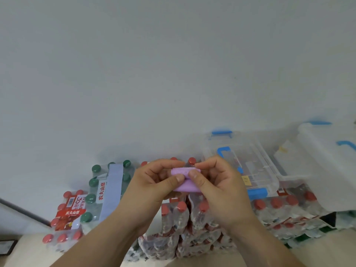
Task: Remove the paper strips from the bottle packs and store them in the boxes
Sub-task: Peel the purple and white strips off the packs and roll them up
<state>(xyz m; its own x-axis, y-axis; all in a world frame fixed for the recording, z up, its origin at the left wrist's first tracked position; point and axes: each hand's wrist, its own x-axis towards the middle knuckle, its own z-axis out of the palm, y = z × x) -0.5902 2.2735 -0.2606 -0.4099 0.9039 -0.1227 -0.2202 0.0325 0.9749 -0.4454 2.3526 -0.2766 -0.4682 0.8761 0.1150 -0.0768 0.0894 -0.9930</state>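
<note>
Both hands pinching a folded purple paper strip above the bottle packs.

Left hand [154, 182] and right hand [213, 182] are gripping the purple paper strip [184, 180] between thumbs and fingers, mid-air over red-capped bottle packs [179, 218]; a blue strip [112, 191] is lying across the green-capped pack [92, 197]; clear boxes [256, 166] are sitting right.

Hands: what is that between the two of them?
A purple paper strip, pinched by the left hand and right hand above the bottle packs; the head view shows it.

A lilac paper strip [185, 186] is being shown among red bottle caps [181, 206], green bottle caps [90, 198] and blue box latches [257, 193].
</note>
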